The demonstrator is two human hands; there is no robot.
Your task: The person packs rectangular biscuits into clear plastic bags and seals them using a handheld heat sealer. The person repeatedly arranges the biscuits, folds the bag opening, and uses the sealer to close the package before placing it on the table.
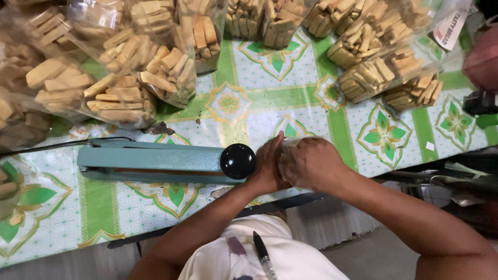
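While both hands (pixel 293 166) clasp clear crinkly bag (pixel 290 150) (biscuits), teal sealer (pixel 155 162) beside

Landmark is the teal heat sealer (pixel 155 162). Just off its right end you've got a small clear bag (pixel 295 155) in both hands. Beyond it, clear bags of tan biscuits (pixel 119 78) piled at far left, more bags (pixel 373 62) far right. White label (pixel 448 28) on the far-right bag.

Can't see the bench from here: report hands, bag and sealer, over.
Left hand and right hand both gripping clear bag beside sealer. Sealer arm down. Filled biscuit bags behind, apart.
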